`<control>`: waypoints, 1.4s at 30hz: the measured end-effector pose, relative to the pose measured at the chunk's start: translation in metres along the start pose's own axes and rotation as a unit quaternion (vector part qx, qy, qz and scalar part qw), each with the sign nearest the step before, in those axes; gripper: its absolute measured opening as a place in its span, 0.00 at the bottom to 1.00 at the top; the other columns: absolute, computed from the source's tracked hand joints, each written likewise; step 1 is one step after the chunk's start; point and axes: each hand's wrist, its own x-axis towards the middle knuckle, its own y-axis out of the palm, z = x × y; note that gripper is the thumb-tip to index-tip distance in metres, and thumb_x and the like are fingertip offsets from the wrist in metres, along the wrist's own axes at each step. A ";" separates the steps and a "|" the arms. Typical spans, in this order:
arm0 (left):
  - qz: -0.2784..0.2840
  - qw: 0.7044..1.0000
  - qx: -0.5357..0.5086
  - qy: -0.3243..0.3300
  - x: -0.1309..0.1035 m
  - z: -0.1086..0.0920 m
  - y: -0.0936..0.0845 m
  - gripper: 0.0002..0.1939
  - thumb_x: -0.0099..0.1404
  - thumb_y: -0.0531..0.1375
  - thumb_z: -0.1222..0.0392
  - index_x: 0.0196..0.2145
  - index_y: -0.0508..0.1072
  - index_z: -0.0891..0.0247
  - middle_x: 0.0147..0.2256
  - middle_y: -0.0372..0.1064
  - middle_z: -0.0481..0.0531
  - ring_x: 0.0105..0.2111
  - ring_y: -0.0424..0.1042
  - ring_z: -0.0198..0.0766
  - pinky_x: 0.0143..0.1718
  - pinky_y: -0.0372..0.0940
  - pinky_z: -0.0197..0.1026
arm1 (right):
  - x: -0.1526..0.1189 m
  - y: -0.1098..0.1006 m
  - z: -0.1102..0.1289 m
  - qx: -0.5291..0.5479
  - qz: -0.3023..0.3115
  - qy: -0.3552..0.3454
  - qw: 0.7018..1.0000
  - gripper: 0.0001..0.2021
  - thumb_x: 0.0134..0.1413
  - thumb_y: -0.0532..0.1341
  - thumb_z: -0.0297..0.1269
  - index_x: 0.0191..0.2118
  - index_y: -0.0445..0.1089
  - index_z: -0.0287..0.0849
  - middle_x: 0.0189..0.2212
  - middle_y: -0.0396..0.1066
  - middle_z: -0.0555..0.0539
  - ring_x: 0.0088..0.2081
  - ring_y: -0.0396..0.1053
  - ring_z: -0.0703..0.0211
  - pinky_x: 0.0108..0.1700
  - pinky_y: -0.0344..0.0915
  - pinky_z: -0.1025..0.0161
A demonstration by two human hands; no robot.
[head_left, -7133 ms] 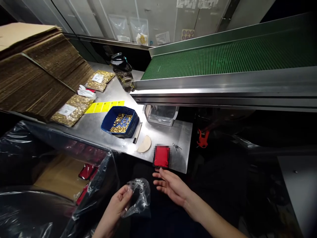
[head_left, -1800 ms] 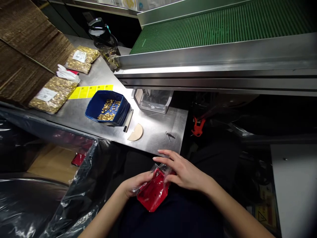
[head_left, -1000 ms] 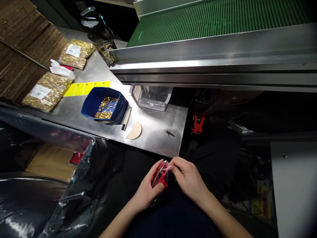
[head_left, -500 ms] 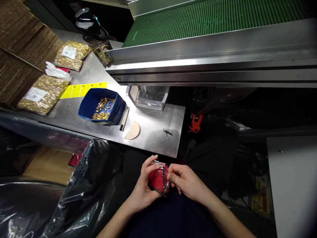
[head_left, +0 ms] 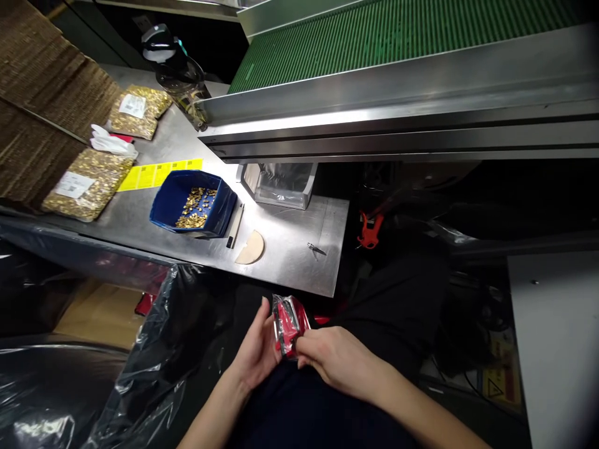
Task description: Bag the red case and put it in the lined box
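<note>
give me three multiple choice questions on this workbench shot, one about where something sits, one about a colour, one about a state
1. Where does the blue tray of small brass-coloured parts sit?
A. on the green conveyor belt
B. on the steel table
C. in the black plastic bag

2. What colour is the strip of labels beside the tray?
A. yellow
B. white
C. orange

3. How is the red item in clear plastic wrap held?
A. lying free on the table
B. in the left hand alone
C. between both hands

Answers: 1 B, the tray rests on the steel table, in front of the conveyor belt. 2 A, the strip is bright yellow. 3 C, the left hand and right hand both grip it below the table edge.
</note>
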 end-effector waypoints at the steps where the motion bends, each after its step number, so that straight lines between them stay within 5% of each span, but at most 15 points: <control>1: -0.004 1.000 -0.006 0.011 -0.002 0.000 0.000 0.24 0.65 0.66 0.42 0.46 0.76 0.66 0.37 0.79 0.56 0.36 0.78 0.43 0.36 0.73 0.40 | -0.001 0.001 0.000 0.018 -0.001 0.002 1.000 0.08 0.68 0.61 0.36 0.34 0.69 0.45 0.33 0.74 0.50 0.32 0.70 0.59 0.34 0.60 0.65; 3: -0.019 0.999 -0.001 0.034 -0.005 0.000 -0.003 0.17 0.62 0.72 0.53 0.43 0.76 0.64 0.34 0.78 0.51 0.32 0.77 0.39 0.35 0.72 0.37 | -0.003 0.005 -0.001 0.108 -0.012 0.025 0.994 0.06 0.66 0.62 0.35 0.34 0.70 0.45 0.32 0.74 0.52 0.32 0.71 0.60 0.35 0.62 0.66; 6: -0.004 0.998 0.009 0.058 -0.007 -0.001 -0.009 0.21 0.56 0.75 0.52 0.43 0.76 0.65 0.34 0.78 0.53 0.32 0.77 0.41 0.37 0.73 0.39 | -0.006 0.013 -0.003 0.280 -0.059 0.112 0.952 0.05 0.63 0.60 0.32 0.36 0.72 0.45 0.30 0.75 0.53 0.28 0.74 0.62 0.32 0.66 0.68; 11: 0.088 0.950 0.224 0.201 -0.019 -0.018 -0.003 0.47 0.48 0.79 0.62 0.62 0.64 0.51 0.61 0.67 0.57 0.58 0.70 0.57 0.57 0.68 0.49 | -0.005 0.029 -0.019 0.371 -0.171 0.223 0.885 0.06 0.61 0.62 0.38 0.35 0.71 0.43 0.26 0.75 0.52 0.22 0.71 0.63 0.27 0.64 0.68; 14: 0.107 0.842 0.432 0.303 -0.027 -0.020 0.010 0.40 0.57 0.73 0.69 0.62 0.66 0.46 0.69 0.54 0.57 0.67 0.58 0.60 0.65 0.60 0.57 | 0.000 0.022 -0.030 0.354 -0.196 0.249 0.880 0.07 0.61 0.60 0.39 0.35 0.71 0.42 0.23 0.74 0.52 0.21 0.70 0.63 0.26 0.63 0.67; 17: 0.141 0.675 0.596 0.412 -0.028 -0.013 0.015 0.27 0.66 0.66 0.70 0.57 0.74 0.42 0.71 0.50 0.52 0.70 0.50 0.63 0.68 0.53 0.65 | 0.005 0.006 -0.036 0.352 -0.178 0.235 0.889 0.08 0.61 0.60 0.38 0.31 0.72 0.42 0.23 0.74 0.52 0.24 0.70 0.61 0.28 0.63 0.67; 19: 0.167 0.612 0.641 0.432 -0.027 -0.008 0.011 0.27 0.68 0.63 0.71 0.56 0.75 0.38 0.72 0.48 0.47 0.71 0.48 0.63 0.68 0.53 0.66 | 0.007 -0.005 -0.037 0.350 -0.170 0.219 0.895 0.10 0.61 0.61 0.39 0.30 0.73 0.42 0.23 0.74 0.52 0.25 0.69 0.61 0.29 0.62 0.67; 21: 0.191 0.638 0.613 0.426 -0.027 -0.003 0.007 0.32 0.70 0.58 0.73 0.60 0.70 0.33 0.73 0.44 0.44 0.71 0.47 0.60 0.67 0.56 0.65 | 0.008 -0.015 -0.035 0.356 -0.168 0.201 0.897 0.12 0.63 0.61 0.43 0.31 0.73 0.42 0.23 0.71 0.53 0.24 0.66 0.62 0.28 0.60 0.67; 23: 0.172 0.713 0.530 0.426 -0.027 -0.001 0.004 0.36 0.72 0.54 0.73 0.64 0.61 0.29 0.73 0.42 0.43 0.71 0.49 0.57 0.65 0.59 0.63 | 0.009 -0.025 -0.030 0.361 -0.180 0.172 0.899 0.13 0.66 0.59 0.45 0.33 0.73 0.43 0.23 0.69 0.53 0.24 0.64 0.63 0.27 0.58 0.67; 26: 0.004 0.824 0.412 0.389 -0.024 -0.001 0.007 0.24 0.75 0.56 0.63 0.63 0.66 0.41 0.67 0.59 0.52 0.59 0.68 0.52 0.57 0.68 0.51 | 0.007 -0.044 -0.017 0.310 -0.217 0.108 0.919 0.11 0.68 0.59 0.41 0.35 0.73 0.43 0.28 0.72 0.52 0.28 0.67 0.62 0.31 0.61 0.66; 28: -0.076 0.891 0.352 0.275 -0.018 -0.004 0.012 0.16 0.75 0.58 0.51 0.55 0.75 0.57 0.53 0.73 0.59 0.45 0.75 0.47 0.45 0.71 0.44 | 0.005 -0.056 -0.006 0.231 -0.230 0.073 0.943 0.09 0.68 0.58 0.36 0.36 0.74 0.44 0.31 0.74 0.52 0.32 0.70 0.60 0.36 0.63 0.65; 31: 0.025 0.979 0.199 0.032 -0.005 -0.008 0.018 0.33 0.72 0.52 0.34 0.49 0.78 0.68 0.43 0.78 0.64 0.39 0.77 0.47 0.38 0.71 0.41 | 0.004 -0.061 0.006 0.096 -0.212 0.021 0.972 0.10 0.69 0.56 0.30 0.39 0.74 0.46 0.34 0.75 0.52 0.34 0.71 0.60 0.38 0.63 0.64; 33: 0.128 0.987 0.074 -0.066 0.002 -0.009 0.022 0.40 0.71 0.48 0.28 0.53 0.76 0.69 0.44 0.78 0.66 0.40 0.79 0.50 0.40 0.72 0.46 | 0.004 -0.053 0.009 -0.020 -0.186 -0.028 0.982 0.09 0.69 0.56 0.29 0.39 0.73 0.45 0.33 0.74 0.51 0.34 0.69 0.59 0.36 0.61 0.62; 35: 0.161 0.983 -0.022 -0.088 0.008 -0.008 0.026 0.41 0.69 0.49 0.27 0.54 0.76 0.68 0.44 0.79 0.66 0.41 0.79 0.51 0.41 0.73 0.48 | 0.004 -0.039 0.011 -0.147 -0.155 -0.076 0.974 0.07 0.68 0.57 0.31 0.39 0.72 0.44 0.34 0.74 0.49 0.36 0.68 0.56 0.36 0.60 0.59; 42: 0.076 0.995 0.000 0.061 0.016 -0.016 0.039 0.33 0.63 0.70 0.55 0.63 0.69 0.63 0.48 0.78 0.60 0.46 0.77 0.48 0.47 0.70 0.40 | -0.004 -0.005 0.009 -0.299 -0.095 -0.048 0.948 0.08 0.63 0.58 0.23 0.37 0.71 0.42 0.36 0.74 0.48 0.39 0.67 0.53 0.35 0.59 0.56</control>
